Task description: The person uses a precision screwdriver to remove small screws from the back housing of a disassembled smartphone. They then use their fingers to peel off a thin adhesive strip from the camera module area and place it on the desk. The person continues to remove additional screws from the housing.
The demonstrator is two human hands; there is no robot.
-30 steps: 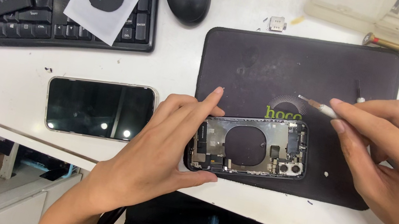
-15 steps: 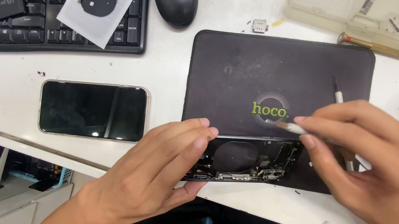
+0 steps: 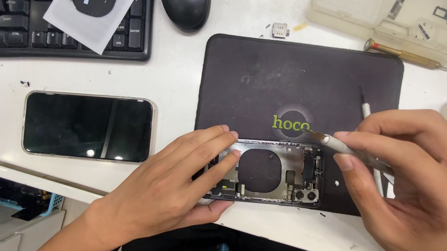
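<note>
Hands at work over an opened black phone body (image 3: 273, 174), its screen removed, lying on a dark rubber mat (image 3: 299, 77) at the near edge of a white desk (image 3: 184, 69). My left hand (image 3: 175, 193) lies flat across the body's left half, fingers spread, pinning it steady. My right hand (image 3: 422, 179) pinches a thin silver screwdriver (image 3: 348, 149), tip by the phone's top corner. Its detached glass screen (image 3: 87, 125) rests apart on the left. Bare mat lies behind; little room remains toward me.
</note>
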